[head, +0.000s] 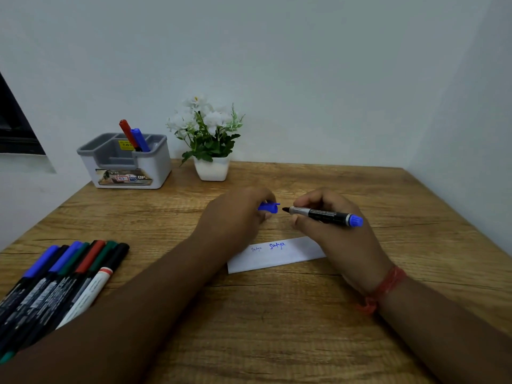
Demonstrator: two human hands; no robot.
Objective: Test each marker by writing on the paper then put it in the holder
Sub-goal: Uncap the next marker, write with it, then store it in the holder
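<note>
My right hand (329, 225) holds an uncapped blue marker (324, 215) level above the table, its tip pointing left. My left hand (235, 217) pinches the marker's blue cap (270, 207), a small gap away from the tip. Below my hands lies a white strip of paper (277, 256) with two small words written on it, one faint and one in blue. The grey and white holder (124, 162) stands at the back left with a red marker (127, 133) and a blue marker (140, 139) upright in it. Several capped markers (61, 278) lie in a row at the front left.
A white pot of white flowers (209, 142) stands at the back, right of the holder. The wooden table (277, 328) meets a wall behind and another on the right. A red thread band (385, 286) circles my right wrist.
</note>
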